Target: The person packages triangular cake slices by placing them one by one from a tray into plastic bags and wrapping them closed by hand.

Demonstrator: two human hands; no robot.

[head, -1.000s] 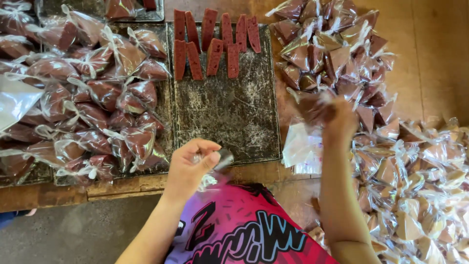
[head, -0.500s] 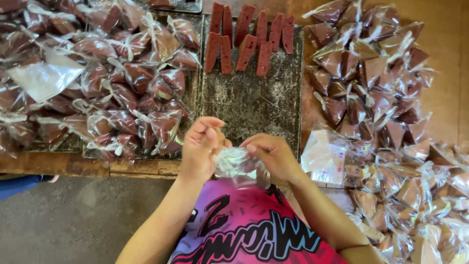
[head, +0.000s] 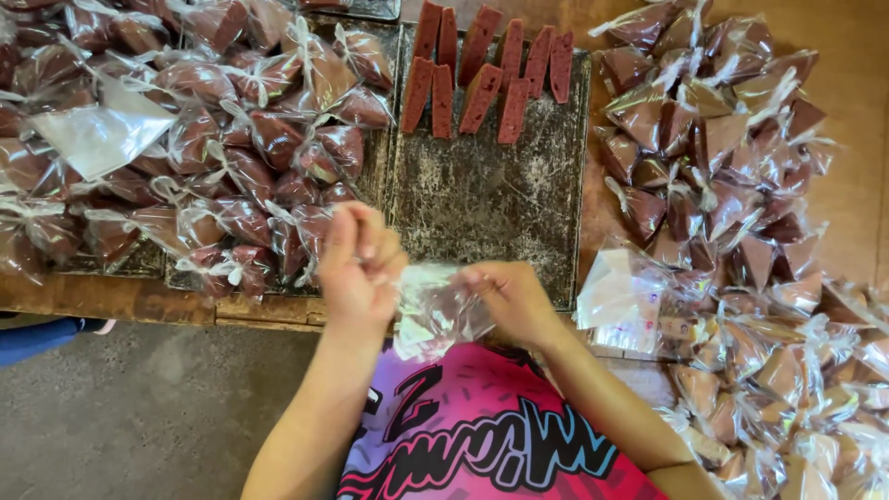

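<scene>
I pinch 1 clear plastic bag (head: 435, 310) between my left hand (head: 359, 264) and right hand (head: 507, 301), with the 9 cake slices (head: 486, 79) at 12 o'clock, nearer my right.

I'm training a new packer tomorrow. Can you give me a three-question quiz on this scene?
1. True or false: both hands hold the clear plastic bag.
2. Where do the unwrapped red-brown slices lie? A) on the dark metal tray B) on the floor C) in a basket
3. Which hand is nearer the stack of empty bags?

Key: 1 true; 2 A; 3 the right hand, not the left hand.
</scene>
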